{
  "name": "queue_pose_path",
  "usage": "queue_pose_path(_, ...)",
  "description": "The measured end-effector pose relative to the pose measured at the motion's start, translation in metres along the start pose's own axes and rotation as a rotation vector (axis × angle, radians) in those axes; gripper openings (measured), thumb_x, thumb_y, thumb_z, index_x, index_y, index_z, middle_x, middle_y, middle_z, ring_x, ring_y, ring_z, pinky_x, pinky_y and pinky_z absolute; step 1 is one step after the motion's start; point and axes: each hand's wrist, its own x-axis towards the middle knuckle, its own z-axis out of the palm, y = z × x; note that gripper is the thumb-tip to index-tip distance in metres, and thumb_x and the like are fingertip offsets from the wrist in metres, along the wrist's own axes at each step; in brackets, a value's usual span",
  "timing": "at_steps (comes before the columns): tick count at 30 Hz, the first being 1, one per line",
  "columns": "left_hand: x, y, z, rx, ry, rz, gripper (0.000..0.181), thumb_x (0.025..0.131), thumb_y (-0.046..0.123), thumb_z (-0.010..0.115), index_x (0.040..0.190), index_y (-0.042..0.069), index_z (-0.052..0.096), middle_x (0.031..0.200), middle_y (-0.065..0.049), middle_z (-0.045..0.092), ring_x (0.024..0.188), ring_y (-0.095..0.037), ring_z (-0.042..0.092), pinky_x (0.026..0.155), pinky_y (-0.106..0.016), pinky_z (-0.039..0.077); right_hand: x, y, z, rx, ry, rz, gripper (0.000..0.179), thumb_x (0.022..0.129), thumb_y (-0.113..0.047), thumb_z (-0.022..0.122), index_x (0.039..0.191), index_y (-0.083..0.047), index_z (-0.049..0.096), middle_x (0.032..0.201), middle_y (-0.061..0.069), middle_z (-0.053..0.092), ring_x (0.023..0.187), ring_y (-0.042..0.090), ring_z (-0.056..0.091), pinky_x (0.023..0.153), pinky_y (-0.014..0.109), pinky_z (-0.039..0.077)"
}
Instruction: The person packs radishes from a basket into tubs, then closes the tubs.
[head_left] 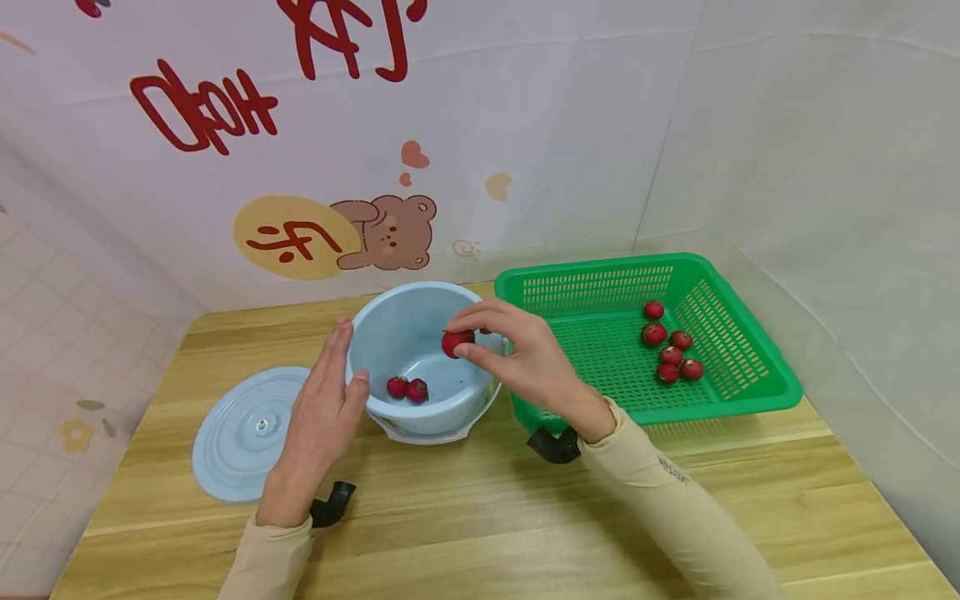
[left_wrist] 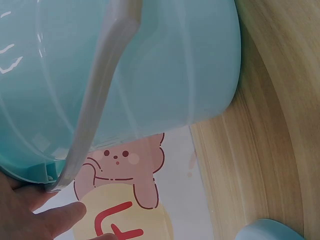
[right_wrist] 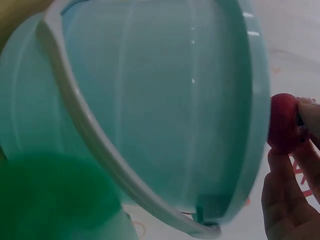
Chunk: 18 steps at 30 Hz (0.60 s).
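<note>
Beige sleeves [head_left: 266, 558] closest to cam, 5 and 7 o'clock! L hand [head_left: 322, 417] straight-fingered by rim of blue bucket [head_left: 390, 333]; R hand [head_left: 525, 350] pinching a radish [head_left: 454, 342] over its mouth. Two radishes [head_left: 417, 390] inside, approx 6-7 o'clock. Lid [head_left: 238, 433] on desk [head_left: 465, 533] at bucket's 8, green basket [head_left: 585, 354] w/ six more at 3.

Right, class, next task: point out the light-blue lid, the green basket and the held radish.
Light-blue lid [head_left: 243, 435]: head view, its top.
Green basket [head_left: 600, 354]: head view, its bare floor.
Held radish [right_wrist: 284, 121]: right wrist view, its red side.
</note>
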Motion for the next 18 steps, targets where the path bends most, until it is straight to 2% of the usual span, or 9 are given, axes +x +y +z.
queue_pose_path(7, 0.0, 0.0, -0.001, -0.007, -0.006, -0.008, 0.064, 0.106, 0.023, 0.047, 0.164, 0.005, 0.027, 0.17, -0.012, 0.026, 0.155, -0.034, 0.026, 0.118, -0.062, 0.031, -0.002, 0.008, 0.01, -0.026, -0.046, 0.012, 0.023, 0.092, -0.009, 0.078, 0.115, -0.01, 0.076, 0.115, -0.002, 0.071, 0.104, 0.011, 0.064, 0.092, 0.029, 0.053)
queue_pose_path(13, 0.0, 0.0, -0.001, -0.01, -0.01, -0.008, 0.064, 0.106, 0.023, 0.048, 0.164, 0.005, 0.027, 0.17, -0.01, 0.025, 0.155, -0.034, 0.026, 0.118, -0.062, 0.03, -0.006, 0.01, 0.018, -0.147, -0.076, -0.011, 0.02, 0.091, -0.012, 0.08, 0.111, -0.011, 0.076, 0.114, -0.004, 0.069, 0.102, 0.007, 0.063, 0.084, 0.024, 0.053)
queue_pose_path(18, 0.0, 0.0, 0.0, -0.008, -0.009, -0.003, 0.064, 0.106, 0.023, 0.048, 0.163, 0.004, 0.027, 0.17, -0.011, 0.026, 0.155, -0.035, 0.026, 0.118, -0.062, 0.031, -0.007, 0.01, 0.022, -0.256, -0.096, -0.021, 0.02, 0.091, -0.014, 0.08, 0.111, -0.011, 0.077, 0.113, -0.004, 0.068, 0.102, 0.006, 0.062, 0.084, 0.021, 0.052)
